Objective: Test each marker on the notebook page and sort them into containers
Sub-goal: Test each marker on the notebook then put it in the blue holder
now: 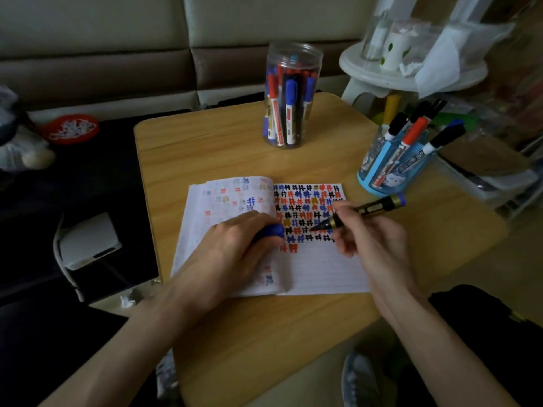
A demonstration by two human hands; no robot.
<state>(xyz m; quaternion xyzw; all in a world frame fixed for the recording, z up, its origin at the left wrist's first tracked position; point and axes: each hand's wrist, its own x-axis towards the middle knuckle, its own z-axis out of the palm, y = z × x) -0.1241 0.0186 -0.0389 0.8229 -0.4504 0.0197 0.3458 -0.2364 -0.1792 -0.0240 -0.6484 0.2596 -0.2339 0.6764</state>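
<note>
An open notebook [320, 268] lies on the wooden table [205, 154], its right page filled with rows of red, blue, black and gold marks. My right hand [367, 233] grips a black-and-gold marker [373, 208] with a blue end, its tip touching the page among the marks. My left hand [235, 248] rests on the notebook's spine and holds a blue cap [271, 231]. A clear jar [289, 98] of several markers stands at the back. A blue holder [390, 168] with several markers sits at the right.
A white stool [382, 74] with bottles and plastic wrap stands behind the table at the right. Left of the table, a white device [88, 240] lies on a dark surface, with a red bowl [72, 129] further back. White trays [484, 183] sit beyond the holder.
</note>
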